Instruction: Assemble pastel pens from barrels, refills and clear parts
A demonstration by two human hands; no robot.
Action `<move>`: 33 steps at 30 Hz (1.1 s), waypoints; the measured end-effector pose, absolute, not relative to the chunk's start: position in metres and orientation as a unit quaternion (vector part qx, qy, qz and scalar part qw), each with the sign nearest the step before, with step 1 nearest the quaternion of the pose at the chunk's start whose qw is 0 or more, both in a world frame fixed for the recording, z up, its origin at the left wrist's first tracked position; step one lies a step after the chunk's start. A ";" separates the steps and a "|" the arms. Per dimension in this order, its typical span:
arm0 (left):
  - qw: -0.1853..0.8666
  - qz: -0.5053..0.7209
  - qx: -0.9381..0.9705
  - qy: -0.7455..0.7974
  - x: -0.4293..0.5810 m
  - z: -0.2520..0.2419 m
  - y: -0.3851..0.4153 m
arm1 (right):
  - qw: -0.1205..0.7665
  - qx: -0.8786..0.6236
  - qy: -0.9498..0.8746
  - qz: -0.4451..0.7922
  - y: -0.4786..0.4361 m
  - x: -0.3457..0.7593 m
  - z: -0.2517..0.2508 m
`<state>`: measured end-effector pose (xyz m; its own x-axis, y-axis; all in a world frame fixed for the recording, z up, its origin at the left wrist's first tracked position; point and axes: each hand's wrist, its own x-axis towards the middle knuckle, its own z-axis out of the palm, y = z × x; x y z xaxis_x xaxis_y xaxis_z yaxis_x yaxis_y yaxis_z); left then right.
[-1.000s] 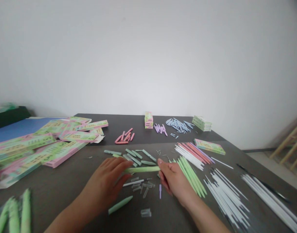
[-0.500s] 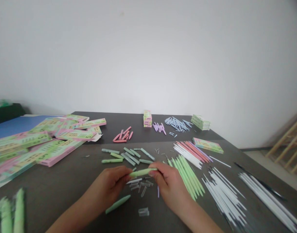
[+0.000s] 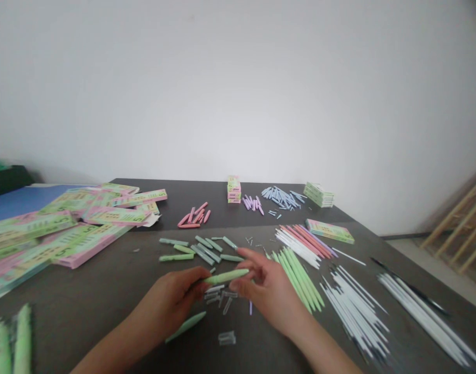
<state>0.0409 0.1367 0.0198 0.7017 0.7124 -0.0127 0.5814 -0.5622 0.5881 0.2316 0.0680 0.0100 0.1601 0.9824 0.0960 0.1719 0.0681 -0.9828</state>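
Note:
My left hand (image 3: pixel 171 301) and my right hand (image 3: pixel 267 293) hold a light green pen barrel (image 3: pixel 226 276) between them, lifted a little above the dark table (image 3: pixel 105 291). The left fingers pinch its left end. The right thumb and forefinger grip its right end while the other right fingers stick out. Under the hands lie small clear plastic parts (image 3: pixel 218 298) and a green pen cap (image 3: pixel 185 326). Several green caps (image 3: pixel 201 248) lie just beyond the hands.
Flat pink-and-green boxes (image 3: pixel 74 228) are piled at the left. Green barrels (image 3: pixel 300 278), white refills (image 3: pixel 354 309) and pink tubes (image 3: pixel 306 241) lie at the right. Pink caps (image 3: pixel 193 217), purple caps (image 3: pixel 252 203), blue caps (image 3: pixel 280 197) and small boxes (image 3: pixel 233 189) sit far back. Green pens (image 3: pixel 12 340) lie near left.
The green barrel was lying on the table between my hands a second ago. Both hands have lifted it and drawn closer, and my right fingers have shifted along its end.

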 end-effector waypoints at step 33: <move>0.325 0.089 0.872 0.355 0.035 0.013 0.148 | 0.466 -0.579 -0.503 0.441 0.075 0.227 -0.002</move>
<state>0.0349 0.1480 0.0126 0.7325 0.6766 -0.0750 0.5606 -0.5371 0.6303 0.2274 0.0752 -0.0022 0.1057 0.9935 -0.0419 0.1705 -0.0596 -0.9835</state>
